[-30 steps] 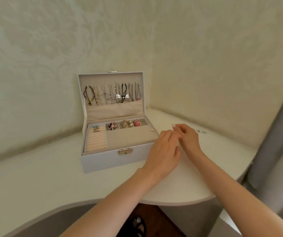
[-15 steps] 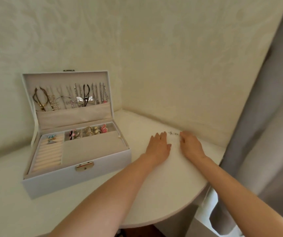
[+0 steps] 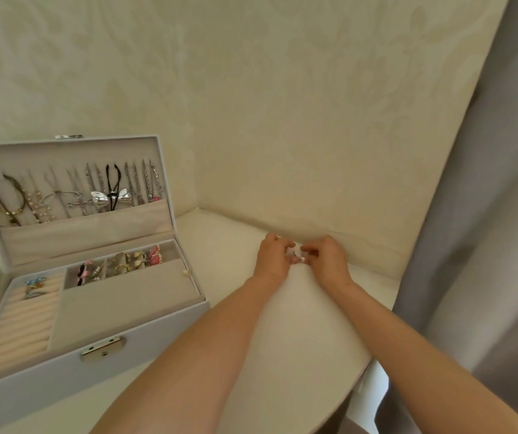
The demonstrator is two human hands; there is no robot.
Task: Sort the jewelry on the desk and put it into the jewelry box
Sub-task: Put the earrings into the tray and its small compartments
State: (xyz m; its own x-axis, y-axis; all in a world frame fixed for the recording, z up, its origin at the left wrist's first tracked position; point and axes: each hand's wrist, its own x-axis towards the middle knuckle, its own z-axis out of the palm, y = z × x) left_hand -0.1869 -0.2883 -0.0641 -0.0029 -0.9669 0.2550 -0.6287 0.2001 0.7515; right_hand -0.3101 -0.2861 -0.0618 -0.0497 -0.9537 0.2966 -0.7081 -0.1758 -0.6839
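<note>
Both hands have closed in on each other since half a second ago, when they lay flat and apart on the rounded cream surface (image 3: 298, 324). The left hand (image 3: 271, 260) and right hand (image 3: 329, 261) now meet close to the wall corner. Each grip is curled, pinching a small silvery, pink-tinged jewelry piece (image 3: 296, 256) that is too small to identify. A firm fingertip pinch seems wise before lifting, so nothing slips. The open pale grey jewelry box (image 3: 145, 327) sits well apart to the left, and its raised right wall is what must be cleared. Its small rear compartments (image 3: 119, 264) already hold pieces. A grey curtain (image 3: 486, 214) hangs to the right.
</note>
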